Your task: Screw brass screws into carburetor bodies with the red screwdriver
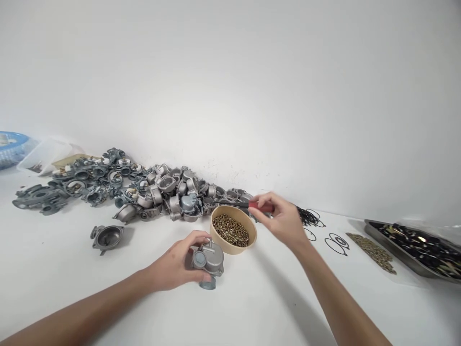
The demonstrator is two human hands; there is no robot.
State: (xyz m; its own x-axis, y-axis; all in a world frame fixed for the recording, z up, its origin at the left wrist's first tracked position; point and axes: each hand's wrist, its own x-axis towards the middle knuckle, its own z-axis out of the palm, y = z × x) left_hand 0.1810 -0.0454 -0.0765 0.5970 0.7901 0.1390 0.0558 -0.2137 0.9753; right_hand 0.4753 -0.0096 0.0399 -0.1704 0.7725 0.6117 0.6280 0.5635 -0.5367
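Observation:
My left hand (180, 262) grips a grey metal carburetor (212, 259) by its side, fingers and thumb around it, low over the white table. Its rounded bowl faces up. In my right hand (281, 216) is a screwdriver (260, 206), held by the red handle. The dark shaft points left, above the far rim of a tan bowl (216, 238) full of small brass-coloured screws (231, 230). The tip is hard to make out against the metal parts behind it. The bowl stands just beyond the carburetor, between my hands.
A heap of grey carburetor bodies (97, 178) and float bowls (169, 187) runs along the wall. One loose float bowl (108, 238) lies at left. Black rubber rings (336, 244), small brass parts (372, 252) and a metal tray (399, 262) are at right; a blue basket (14, 158) is far left.

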